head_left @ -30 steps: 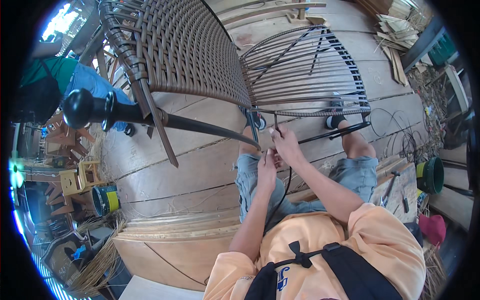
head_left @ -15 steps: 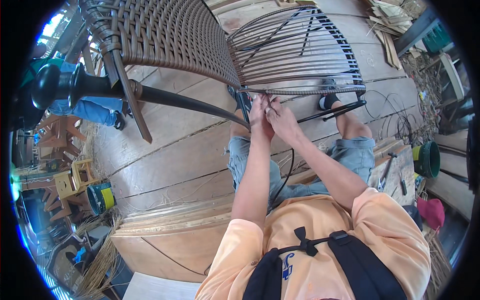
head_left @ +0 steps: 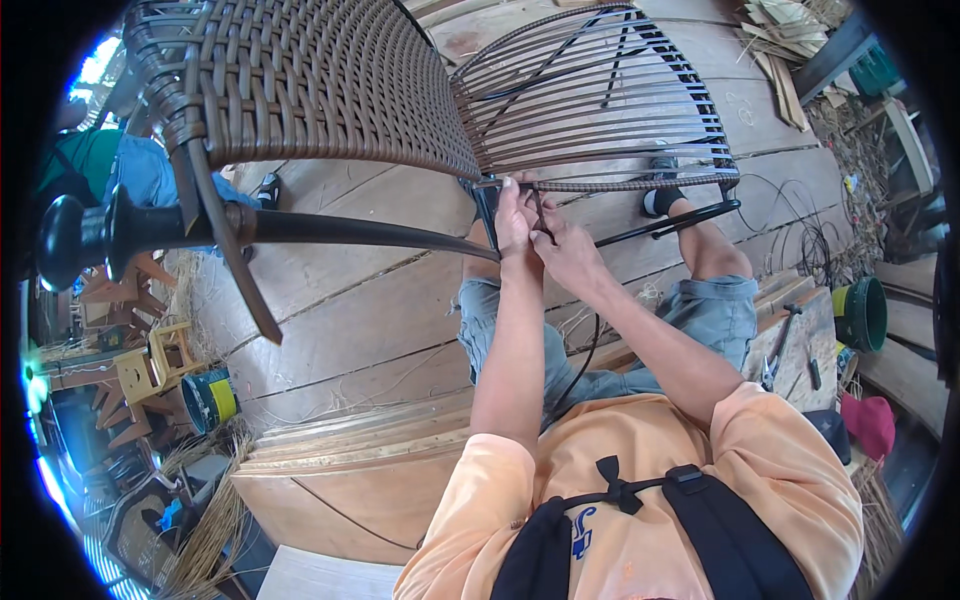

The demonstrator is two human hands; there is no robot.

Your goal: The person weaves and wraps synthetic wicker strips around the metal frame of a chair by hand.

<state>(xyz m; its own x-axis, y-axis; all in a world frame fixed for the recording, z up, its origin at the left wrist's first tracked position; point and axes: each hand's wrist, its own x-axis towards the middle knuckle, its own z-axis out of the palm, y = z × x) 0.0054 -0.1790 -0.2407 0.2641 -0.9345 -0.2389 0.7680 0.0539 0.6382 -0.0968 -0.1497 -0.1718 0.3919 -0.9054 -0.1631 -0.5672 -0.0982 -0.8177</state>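
A chair with a tightly woven brown backrest (head_left: 320, 90) lies turned on its side before me. Its seat (head_left: 595, 120) carries spaced parallel strands running one way only. My left hand (head_left: 514, 222) is closed at the near seat rail (head_left: 630, 186), beside the corner where the back meets the seat; what lies under its fingers is partly hidden. Just right of it, my right hand (head_left: 572, 252) pinches a dark brown weaving strand (head_left: 539, 205) below that rail. A dark length of strand (head_left: 592, 350) hangs from the hands toward my lap.
The black chair leg (head_left: 370, 232) juts left, near a dangling brown strip end (head_left: 245, 285). Stacked boards (head_left: 350, 490) lie at lower left. Pliers (head_left: 772, 365) and a hammer (head_left: 790, 312) rest at right, near a green bucket (head_left: 860, 315). Another person (head_left: 150, 170) stands at left.
The chair's back and leg appear shifted left and slightly lower. My right hand has moved slightly down from the rail, and the strand between rail and fingers shows more clearly.
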